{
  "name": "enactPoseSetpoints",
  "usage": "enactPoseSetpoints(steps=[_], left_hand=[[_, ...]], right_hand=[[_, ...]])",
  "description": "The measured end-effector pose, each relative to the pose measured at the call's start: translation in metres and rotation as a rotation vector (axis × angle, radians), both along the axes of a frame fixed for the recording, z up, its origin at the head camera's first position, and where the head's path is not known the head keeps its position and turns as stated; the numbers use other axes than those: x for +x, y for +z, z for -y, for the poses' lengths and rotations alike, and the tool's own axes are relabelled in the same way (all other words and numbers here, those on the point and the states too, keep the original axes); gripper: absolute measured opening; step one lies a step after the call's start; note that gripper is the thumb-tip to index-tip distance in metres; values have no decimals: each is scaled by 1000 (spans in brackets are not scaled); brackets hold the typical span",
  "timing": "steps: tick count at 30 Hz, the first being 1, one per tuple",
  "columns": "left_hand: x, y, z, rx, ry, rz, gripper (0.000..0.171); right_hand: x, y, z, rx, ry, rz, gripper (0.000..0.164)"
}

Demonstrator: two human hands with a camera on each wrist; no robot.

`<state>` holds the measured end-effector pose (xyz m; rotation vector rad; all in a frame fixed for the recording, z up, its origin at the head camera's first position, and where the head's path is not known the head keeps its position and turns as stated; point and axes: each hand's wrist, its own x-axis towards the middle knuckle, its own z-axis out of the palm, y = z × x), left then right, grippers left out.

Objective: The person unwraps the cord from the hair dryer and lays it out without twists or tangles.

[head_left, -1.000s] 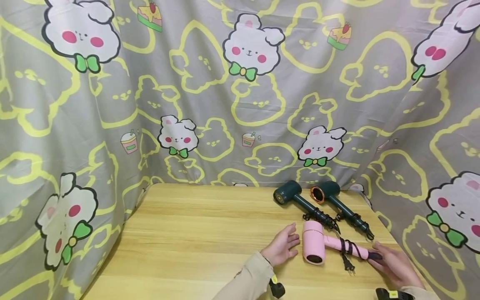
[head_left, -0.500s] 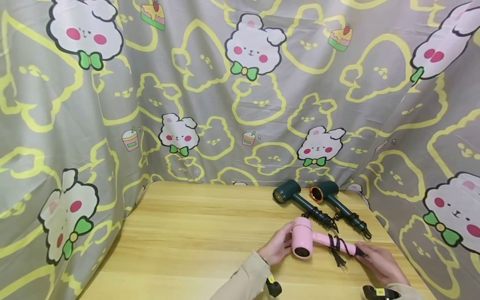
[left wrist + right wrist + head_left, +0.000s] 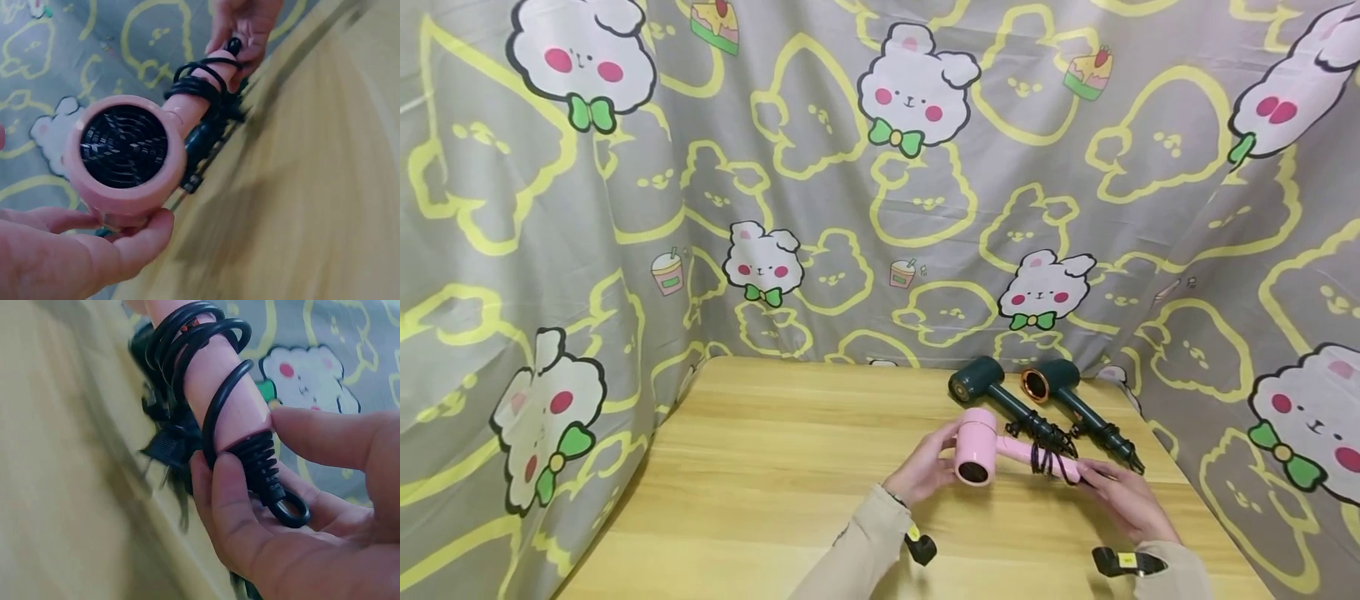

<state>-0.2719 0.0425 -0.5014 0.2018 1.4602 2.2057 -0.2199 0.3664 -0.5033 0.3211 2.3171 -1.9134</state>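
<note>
A pink hair dryer (image 3: 976, 448) with a black cord (image 3: 215, 406) wound round its handle is held up over the table between both hands. My left hand (image 3: 922, 468) grips the barrel from the left, thumb and fingers around its underside in the left wrist view. There the dryer's round black grille (image 3: 124, 146) faces the camera. My right hand (image 3: 1126, 498) pinches the handle's end, with the thumb on one side and fingertips on the other, by the black cord sleeve (image 3: 257, 464). A black plug (image 3: 165, 445) dangles near the handle.
Two dark green hair dryers, one on the left (image 3: 981, 379) and one on the right (image 3: 1062, 378), lie at the table's back right, cords wound on their handles. A patterned curtain (image 3: 842, 192) surrounds the wooden table (image 3: 760, 450).
My left hand has closed in on the barrel and taken hold of it. Both hands have lifted the pink hair dryer and carried it left and away from me. The green dryers stay put.
</note>
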Motion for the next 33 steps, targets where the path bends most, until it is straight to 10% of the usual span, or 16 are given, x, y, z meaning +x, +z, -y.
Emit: enactPoseSetpoints(steps=[26,33], left_hand=[[-23,35,110,33,175,-98,44],[-22,38,136,-2,220,-129,46]], right_hand=[[-64,43,113,-495,148,-96,20],[-78,40,143,-489,156,-91,44]])
